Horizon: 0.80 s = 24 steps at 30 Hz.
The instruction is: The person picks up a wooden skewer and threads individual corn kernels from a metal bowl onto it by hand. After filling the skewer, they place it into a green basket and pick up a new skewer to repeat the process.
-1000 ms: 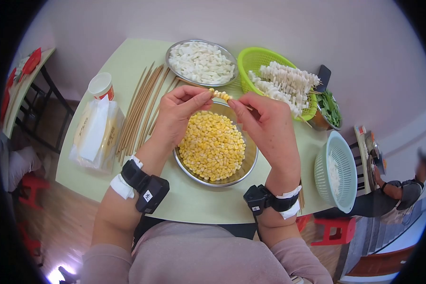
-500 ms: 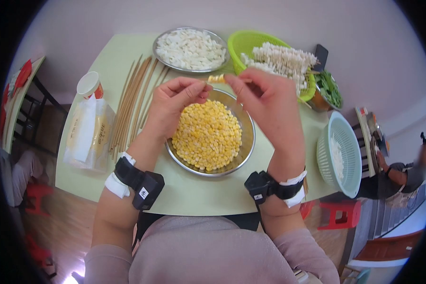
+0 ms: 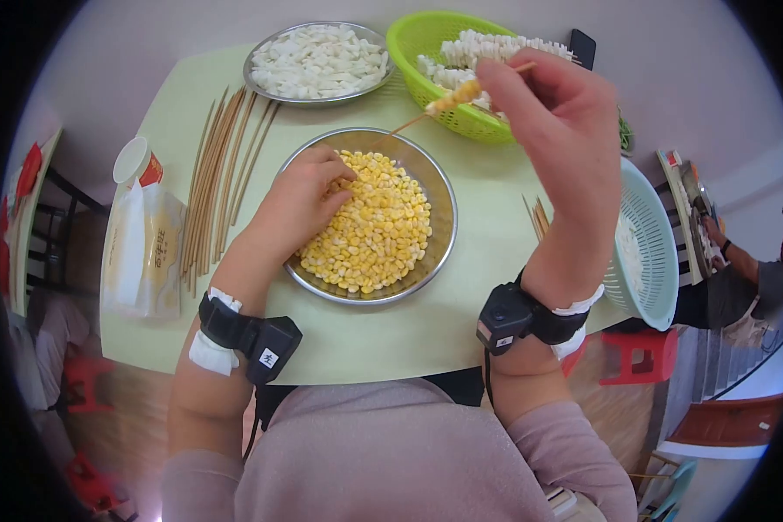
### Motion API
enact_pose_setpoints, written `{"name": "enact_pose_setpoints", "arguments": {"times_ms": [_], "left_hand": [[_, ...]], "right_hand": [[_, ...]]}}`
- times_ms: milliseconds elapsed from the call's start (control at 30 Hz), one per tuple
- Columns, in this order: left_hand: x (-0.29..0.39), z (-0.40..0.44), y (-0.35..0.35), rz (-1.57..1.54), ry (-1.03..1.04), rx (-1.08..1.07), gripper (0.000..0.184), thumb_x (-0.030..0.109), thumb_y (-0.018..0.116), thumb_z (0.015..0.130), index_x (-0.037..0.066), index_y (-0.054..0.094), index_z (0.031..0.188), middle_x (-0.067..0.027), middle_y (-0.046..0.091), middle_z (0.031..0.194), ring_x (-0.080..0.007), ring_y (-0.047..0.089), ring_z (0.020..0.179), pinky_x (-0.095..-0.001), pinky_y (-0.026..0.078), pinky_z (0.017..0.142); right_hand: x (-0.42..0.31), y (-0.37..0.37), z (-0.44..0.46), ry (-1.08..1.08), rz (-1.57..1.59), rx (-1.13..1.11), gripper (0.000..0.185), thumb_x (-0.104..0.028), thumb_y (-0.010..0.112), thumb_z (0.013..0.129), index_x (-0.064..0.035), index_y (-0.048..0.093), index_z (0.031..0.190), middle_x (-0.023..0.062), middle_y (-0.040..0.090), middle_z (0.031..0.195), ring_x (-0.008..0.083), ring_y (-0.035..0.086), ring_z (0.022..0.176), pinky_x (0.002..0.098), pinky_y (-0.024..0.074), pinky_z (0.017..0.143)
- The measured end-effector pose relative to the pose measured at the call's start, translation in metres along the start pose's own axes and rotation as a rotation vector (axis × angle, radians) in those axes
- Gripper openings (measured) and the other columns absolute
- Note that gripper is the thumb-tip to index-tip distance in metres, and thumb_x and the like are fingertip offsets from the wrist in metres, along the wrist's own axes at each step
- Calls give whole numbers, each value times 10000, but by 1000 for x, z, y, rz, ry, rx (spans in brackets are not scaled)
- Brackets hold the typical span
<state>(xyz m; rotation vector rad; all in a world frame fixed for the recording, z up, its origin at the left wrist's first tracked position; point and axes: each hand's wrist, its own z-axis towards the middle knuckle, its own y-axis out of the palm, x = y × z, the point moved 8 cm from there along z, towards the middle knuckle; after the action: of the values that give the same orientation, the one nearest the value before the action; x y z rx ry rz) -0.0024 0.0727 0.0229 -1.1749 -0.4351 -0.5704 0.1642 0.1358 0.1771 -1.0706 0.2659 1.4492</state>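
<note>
My right hand (image 3: 565, 117) is raised over the table's right half, its thumb and fingers closed around a thin bamboo skewer (image 3: 404, 126). Several yellow corn kernels (image 3: 454, 97) are threaded along the skewer near my fingertips, and its bare end points down-left toward the steel bowl (image 3: 448, 230). Loose corn kernels (image 3: 370, 239) fill much of that bowl. My left hand (image 3: 309, 196) reaches over the bowl's left rim, fingertips bent down among the kernels, with a gap showing between thumb and index finger.
Behind stand a steel plate of white pieces (image 3: 322, 65) and a green basket (image 3: 409, 52) with white skewered food. Thick sticks (image 3: 213, 174) and a tissue pack (image 3: 152, 252) lie left, beside a paper cup (image 3: 135, 161). A pale blue basket (image 3: 657, 261) stands right. A person (image 3: 757, 278) is farther right.
My right hand has moved up and right with the skewer, away from my left hand. My left hand has come down from above the bowl to the kernels. The view has shifted slightly.
</note>
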Motion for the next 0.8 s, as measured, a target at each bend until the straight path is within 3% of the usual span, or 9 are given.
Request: {"name": "enact_pose_setpoints", "arguments": {"times_ms": [67, 133, 200, 267, 367, 800], "left_hand": [[-7, -1, 3, -30, -112, -33, 184, 23, 648, 731, -1, 625, 912, -118, 559, 907, -257, 548, 864, -319, 459, 748], [-7, -2, 5, -8, -97, -34, 164, 16, 640, 733, -3, 620, 895, -117, 556, 888, -256, 550, 845, -319, 459, 738], [-6, 1, 4, 10, -77, -25, 145, 9, 633, 735, -5, 615, 879, -116, 553, 870, -255, 553, 826, -319, 460, 728], [-4, 1, 4, 16, -57, -34, 97, -2, 619, 744, -12, 597, 838, -112, 557, 851, -250, 558, 807, -317, 461, 715], [0, 1, 4, 22, -15, -25, 73, -7, 615, 748, -17, 581, 812, -107, 559, 832, -240, 561, 796, -312, 462, 702], [-2, 1, 2, -117, -113, -20, 102, -46, 603, 747, -16, 593, 845, -91, 564, 827, -199, 572, 732, -285, 468, 671]], "right_hand": [[3, 7, -1, -8, -16, -9, 165, -145, 639, 803, 8, 609, 748, -66, 486, 588, -6, 390, 547, 177, 256, 468], [1, 19, -2, -50, -84, -92, 182, -145, 637, 805, 18, 597, 736, -66, 492, 589, -8, 402, 561, 178, 272, 471], [5, 26, -1, -57, -105, -120, 185, -141, 627, 803, 31, 592, 744, -34, 506, 566, 10, 409, 539, 194, 293, 464], [3, 32, -1, -141, -357, -148, 191, -146, 616, 798, 39, 589, 761, 19, 520, 549, 49, 429, 508, 227, 326, 461], [10, 34, 0, -127, -379, -117, 203, -158, 608, 795, 44, 588, 785, 74, 545, 566, 96, 470, 499, 255, 368, 478], [4, 32, 3, -147, -385, 24, 187, -162, 608, 801, 24, 599, 788, 73, 590, 602, 112, 531, 519, 245, 413, 512]]}}
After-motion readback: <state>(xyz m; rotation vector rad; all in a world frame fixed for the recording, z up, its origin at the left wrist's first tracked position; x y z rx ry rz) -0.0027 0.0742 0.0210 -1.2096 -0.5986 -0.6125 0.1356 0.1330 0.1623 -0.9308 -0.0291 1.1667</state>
